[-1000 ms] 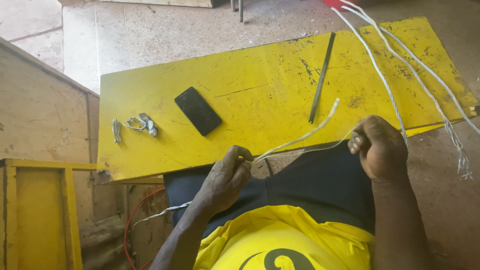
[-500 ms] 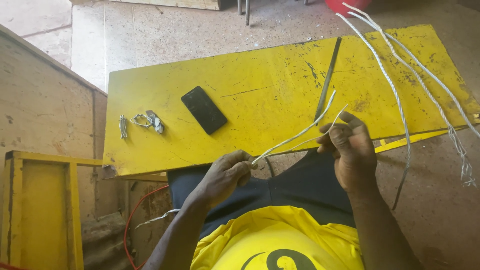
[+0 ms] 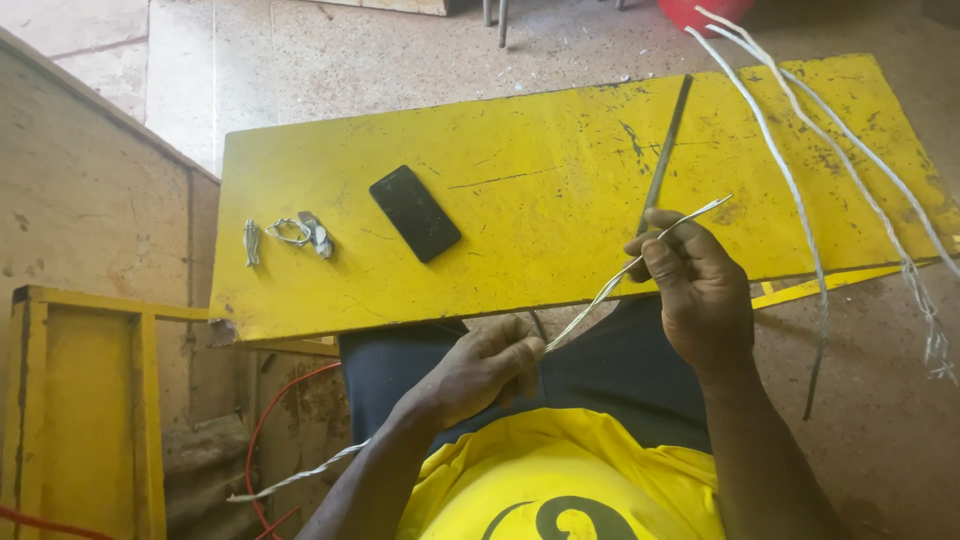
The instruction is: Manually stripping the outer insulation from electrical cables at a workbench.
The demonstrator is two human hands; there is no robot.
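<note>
A thin silvery wire (image 3: 600, 293) runs taut between my two hands above my lap. My left hand (image 3: 478, 368) pinches its lower part near the front edge of the yellow board (image 3: 560, 210), and the wire's tail trails down past my left arm. My right hand (image 3: 695, 285) grips the wire higher up, over the board's edge, with the free tip sticking out to the upper right. A dark metal rod (image 3: 664, 158) lies on the board just beyond my right hand.
A black phone (image 3: 414, 213) lies face up on the board. Small bent wire pieces (image 3: 290, 235) sit near the left end. Long white wires (image 3: 800, 160) drape across the right end. A yellow frame (image 3: 90, 400) stands at the left, with a red cable (image 3: 262, 430) beside it.
My right hand has moved left and up along the wire, from beside my lap to the board's front edge near the rod. My left hand kept its hold.
</note>
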